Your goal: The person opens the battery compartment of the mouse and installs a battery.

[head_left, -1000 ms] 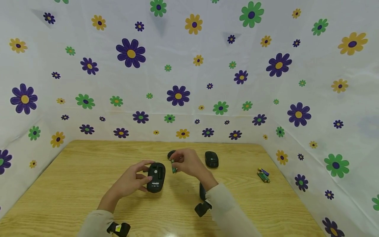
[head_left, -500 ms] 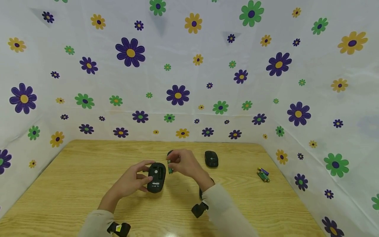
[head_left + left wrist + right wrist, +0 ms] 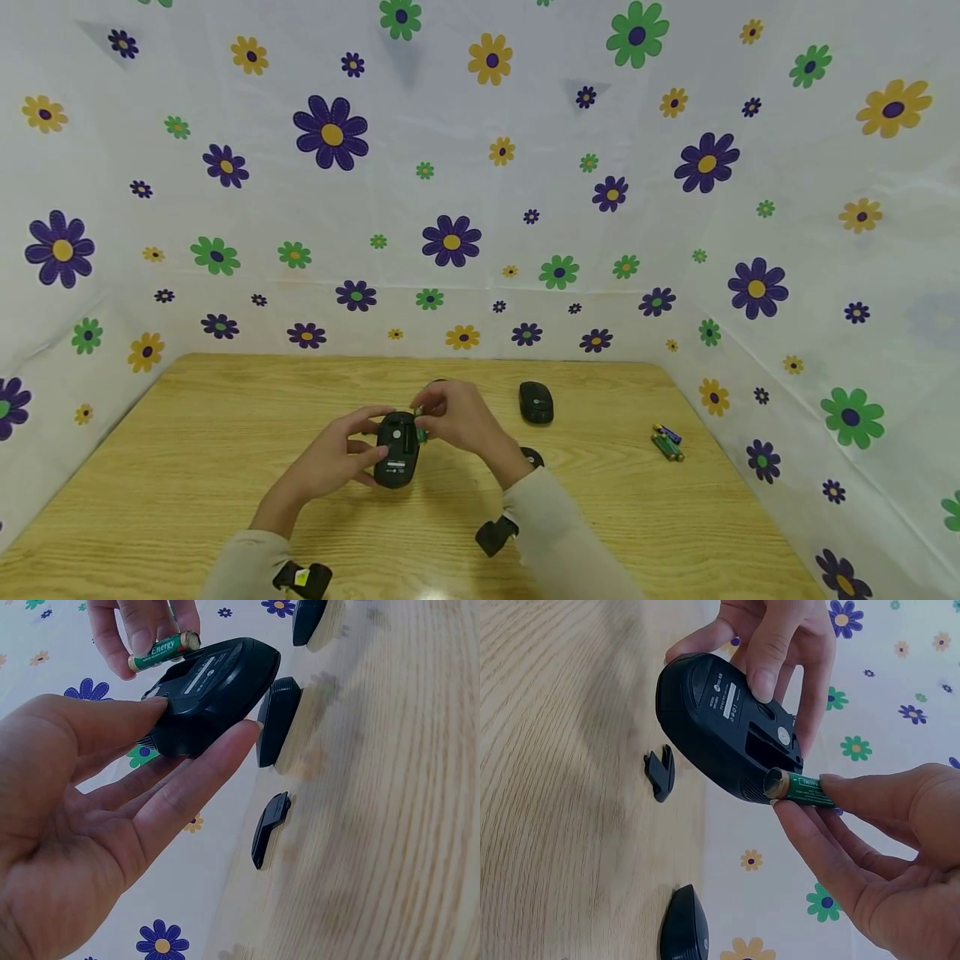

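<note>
My left hand [image 3: 333, 454] grips a black computer mouse [image 3: 394, 468] by its sides, underside turned up, thumb on the label side. Its long battery slot [image 3: 769, 750] is uncovered, and no battery shows in it. Between thumb and fingers my right hand [image 3: 461, 417] pinches a green battery [image 3: 808, 789]. In the right wrist view the battery's flat end is close over the slot's edge near the end of the mouse. The left wrist view shows the same battery [image 3: 165, 651] just beyond the mouse.
A loose black battery cover [image 3: 660, 774] lies on the wooden table [image 3: 225, 417]. Another black mouse [image 3: 536, 403] stands back right; one more [image 3: 532, 456] is partly hidden by the right wrist. Several batteries [image 3: 666, 445] lie at the right. Flower-patterned cloth [image 3: 480, 317] surrounds the table.
My right hand has moved left with the battery, from a gap beside the mouse to right at its edge. The left hand and mouse have hardly moved.
</note>
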The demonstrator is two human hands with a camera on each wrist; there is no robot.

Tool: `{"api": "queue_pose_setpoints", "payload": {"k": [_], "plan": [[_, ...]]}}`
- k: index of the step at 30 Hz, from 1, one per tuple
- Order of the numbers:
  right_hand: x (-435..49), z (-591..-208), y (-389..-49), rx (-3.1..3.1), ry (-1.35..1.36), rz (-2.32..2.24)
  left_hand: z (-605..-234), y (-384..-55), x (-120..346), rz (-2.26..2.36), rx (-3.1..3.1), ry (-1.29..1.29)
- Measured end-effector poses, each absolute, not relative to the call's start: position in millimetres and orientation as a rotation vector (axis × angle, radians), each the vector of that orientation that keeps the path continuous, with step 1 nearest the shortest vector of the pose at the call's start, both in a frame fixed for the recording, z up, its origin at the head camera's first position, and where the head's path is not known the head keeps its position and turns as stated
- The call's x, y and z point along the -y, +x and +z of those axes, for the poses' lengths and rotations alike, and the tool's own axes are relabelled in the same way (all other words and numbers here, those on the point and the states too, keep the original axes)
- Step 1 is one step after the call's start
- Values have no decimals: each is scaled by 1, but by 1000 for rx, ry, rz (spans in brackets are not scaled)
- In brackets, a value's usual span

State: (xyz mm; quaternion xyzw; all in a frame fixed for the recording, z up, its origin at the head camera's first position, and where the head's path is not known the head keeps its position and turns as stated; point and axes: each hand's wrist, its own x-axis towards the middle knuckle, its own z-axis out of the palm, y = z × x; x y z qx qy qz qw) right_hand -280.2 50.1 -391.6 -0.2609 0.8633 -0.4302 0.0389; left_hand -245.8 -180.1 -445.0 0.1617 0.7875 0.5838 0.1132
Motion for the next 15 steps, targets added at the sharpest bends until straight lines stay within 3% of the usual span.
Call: {"api": "queue_pose_setpoints", "payload": {"k": [15], "plan": [[-43, -392, -277, -2709, -809, -1298, -443, -246, 179, 1704, -2309, 489]]}}
